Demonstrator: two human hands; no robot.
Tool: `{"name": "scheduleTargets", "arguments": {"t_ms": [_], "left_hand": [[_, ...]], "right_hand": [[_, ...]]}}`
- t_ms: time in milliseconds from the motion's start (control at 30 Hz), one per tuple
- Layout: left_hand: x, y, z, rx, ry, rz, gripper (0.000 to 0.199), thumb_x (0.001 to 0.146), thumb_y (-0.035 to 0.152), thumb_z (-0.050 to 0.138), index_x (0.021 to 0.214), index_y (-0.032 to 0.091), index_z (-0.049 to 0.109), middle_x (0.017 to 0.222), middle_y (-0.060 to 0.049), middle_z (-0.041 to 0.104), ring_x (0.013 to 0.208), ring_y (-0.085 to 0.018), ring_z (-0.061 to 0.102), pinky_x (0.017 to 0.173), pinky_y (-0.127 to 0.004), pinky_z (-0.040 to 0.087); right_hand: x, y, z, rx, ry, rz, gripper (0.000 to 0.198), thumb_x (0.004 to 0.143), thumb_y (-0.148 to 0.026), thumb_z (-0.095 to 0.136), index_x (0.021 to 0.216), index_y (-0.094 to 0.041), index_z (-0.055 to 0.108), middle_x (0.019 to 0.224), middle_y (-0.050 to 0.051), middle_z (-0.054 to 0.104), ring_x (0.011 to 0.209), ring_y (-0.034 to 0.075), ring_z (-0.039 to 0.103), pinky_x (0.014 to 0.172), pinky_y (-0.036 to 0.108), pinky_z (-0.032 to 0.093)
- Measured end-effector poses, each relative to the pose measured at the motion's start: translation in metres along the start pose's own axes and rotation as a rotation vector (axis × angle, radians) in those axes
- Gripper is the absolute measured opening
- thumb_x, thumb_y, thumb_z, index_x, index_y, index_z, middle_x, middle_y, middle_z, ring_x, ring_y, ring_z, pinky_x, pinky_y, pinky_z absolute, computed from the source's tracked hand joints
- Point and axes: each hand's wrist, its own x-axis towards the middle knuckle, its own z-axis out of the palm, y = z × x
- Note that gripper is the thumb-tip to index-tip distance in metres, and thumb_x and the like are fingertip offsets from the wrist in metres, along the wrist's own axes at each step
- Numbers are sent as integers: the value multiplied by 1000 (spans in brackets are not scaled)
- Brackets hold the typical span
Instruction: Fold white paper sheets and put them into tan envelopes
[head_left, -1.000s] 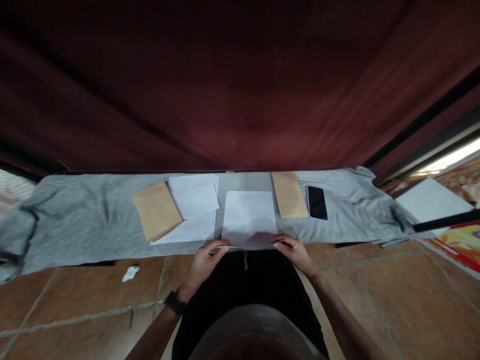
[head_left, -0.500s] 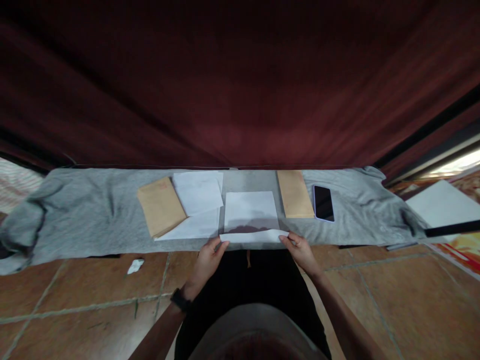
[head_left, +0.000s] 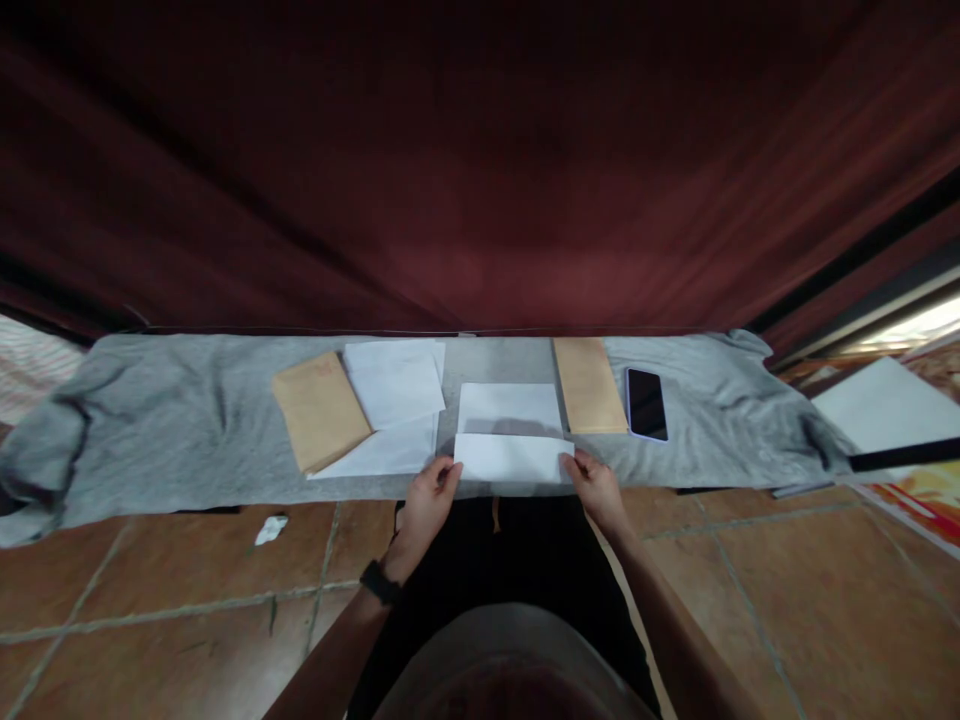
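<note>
A white sheet of paper [head_left: 510, 408] lies in front of me on the grey cloth [head_left: 187, 425], its near part folded up and over towards the far side. My left hand [head_left: 430, 500] pinches the left end of the folded flap between thumb and fingers. At the flap's right end, my right hand [head_left: 598, 490] grips the paper the same way. Left of the sheet are loose white papers [head_left: 395, 385], partly under a stack of brown envelopes [head_left: 321, 410]. To the right lies another brown envelope [head_left: 590, 388].
A phone [head_left: 646, 405] with a pale purple case lies right of the envelope. Behind the cloth-covered surface hangs a dark red curtain [head_left: 480, 200]. A crumpled white scrap [head_left: 271, 529] is on the tiled floor [head_left: 150, 580]. A white sheet [head_left: 885, 410] is at far right.
The near edge of the sheet has been turned further over, so a wider flap now lies across it. Both hands still hold its ends, and the sheet has shifted slightly right.
</note>
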Motion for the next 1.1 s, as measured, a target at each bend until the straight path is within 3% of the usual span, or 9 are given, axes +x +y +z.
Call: {"name": "scheduleTargets", "arguments": {"t_ms": [267, 500, 800, 1100], "left_hand": [[29, 14, 1, 133, 39, -46, 30, 94, 40, 49, 75, 21, 63, 68, 1, 63, 63, -14, 57, 62, -24, 40], [50, 29, 1, 346, -18, -172, 27, 96, 36, 49, 79, 22, 65, 75, -2, 69, 72, -17, 63, 64, -25, 39], [60, 43, 6, 543, -48, -274, 30, 98, 40, 45, 100, 23, 70, 91, -7, 75, 85, -23, 69, 65, -28, 41], [70, 49, 9, 605, -21, -247, 32, 98, 38, 43, 107, 21, 69, 95, -11, 75, 90, -25, 70, 71, -30, 45]], "right_hand": [[29, -36, 10, -392, 54, 207, 36, 102, -43, 44, 102, -22, 74, 89, 8, 76, 84, 20, 72, 71, 23, 45], [40, -49, 15, -468, 68, 300, 40, 104, -42, 39, 111, -21, 72, 89, 11, 76, 86, 21, 73, 71, 25, 47], [47, -61, 25, -581, 133, 313, 38, 104, -40, 39, 111, -16, 68, 87, 13, 75, 86, 23, 74, 76, 30, 51], [61, -69, 29, -639, 129, 282, 36, 103, -36, 40, 114, -11, 65, 91, 18, 74, 88, 28, 74, 77, 36, 55]]}}
